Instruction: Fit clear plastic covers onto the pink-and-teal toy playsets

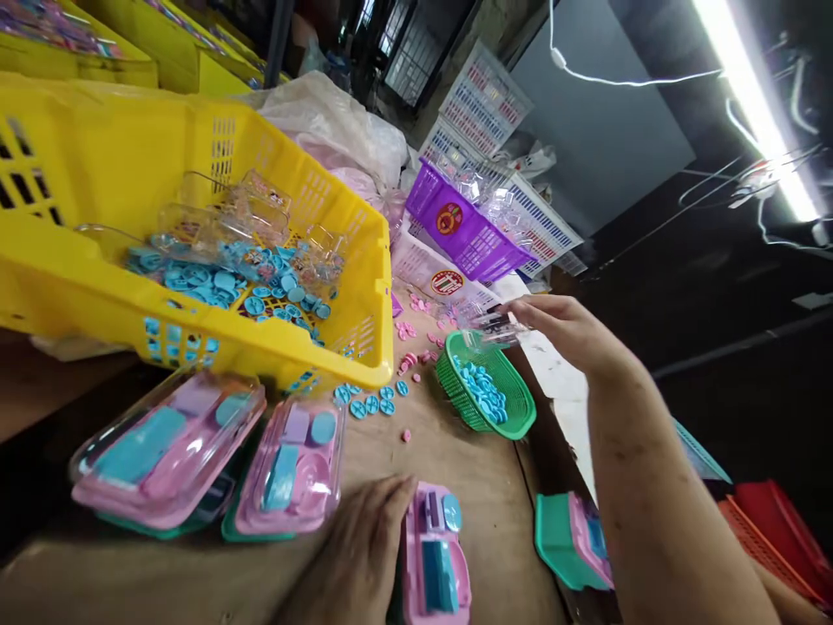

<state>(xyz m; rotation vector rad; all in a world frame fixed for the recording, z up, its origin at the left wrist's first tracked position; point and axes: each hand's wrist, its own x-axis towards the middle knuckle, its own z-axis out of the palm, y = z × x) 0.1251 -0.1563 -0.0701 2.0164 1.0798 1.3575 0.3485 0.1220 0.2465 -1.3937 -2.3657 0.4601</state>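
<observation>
My left hand (368, 547) rests at the near edge of the table with its fingers against the left side of a pink toy case (415, 580). That case has blue and lilac pieces in it and no clear cover over it. My right hand (566, 330) is stretched out over the far end of a green basket (521, 417), its fingers closed on a clear plastic cover (485, 334). Small blue round pieces (482, 391) lie in the basket. Two covered toy cases, one larger (169, 443) and one smaller (292, 469), stand to the left.
A big yellow crate (325, 365) at the left holds blue pieces and clear covers. Loose blue discs (371, 404) and pink bits (407, 330) lie on the table. Behind stand a purple basket (468, 234) and white crates (485, 100). Another teal-and-pink case (563, 542) sits at right.
</observation>
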